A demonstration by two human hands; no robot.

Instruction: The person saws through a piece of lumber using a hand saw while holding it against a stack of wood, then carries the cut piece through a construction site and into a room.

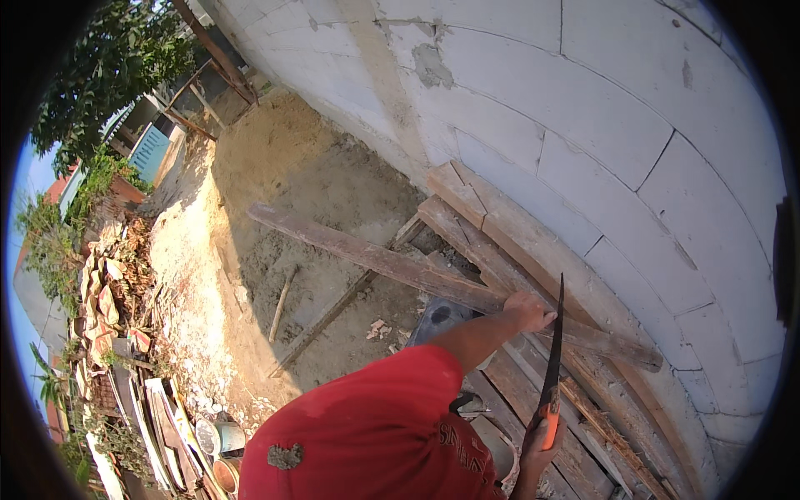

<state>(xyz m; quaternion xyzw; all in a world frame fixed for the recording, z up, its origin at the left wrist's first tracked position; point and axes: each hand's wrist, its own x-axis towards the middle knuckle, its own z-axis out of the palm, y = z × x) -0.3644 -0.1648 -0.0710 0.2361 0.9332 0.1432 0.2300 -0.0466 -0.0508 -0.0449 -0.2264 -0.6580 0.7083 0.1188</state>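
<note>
A long weathered wooden plank (367,254) lies slantwise across a stack of boards, its far end reaching out over the ground. My left hand (527,312) presses down on the plank and grips it, thumb pointing toward the saw. In my right hand (540,452) is the orange handle of a hand saw (553,375). The dark blade crosses the plank just right of my left hand, with its tip pointing up and away. Whether the teeth have cut into the wood cannot be made out. My red sleeve covers the left upper arm.
Stacked boards (508,265) run along the white block wall (583,125) on the right. A dark container (440,317) sits under the plank. Sticks lie on the bare soil (329,179). Buckets (218,437), scrap wood and sacks (104,292) fill the left side.
</note>
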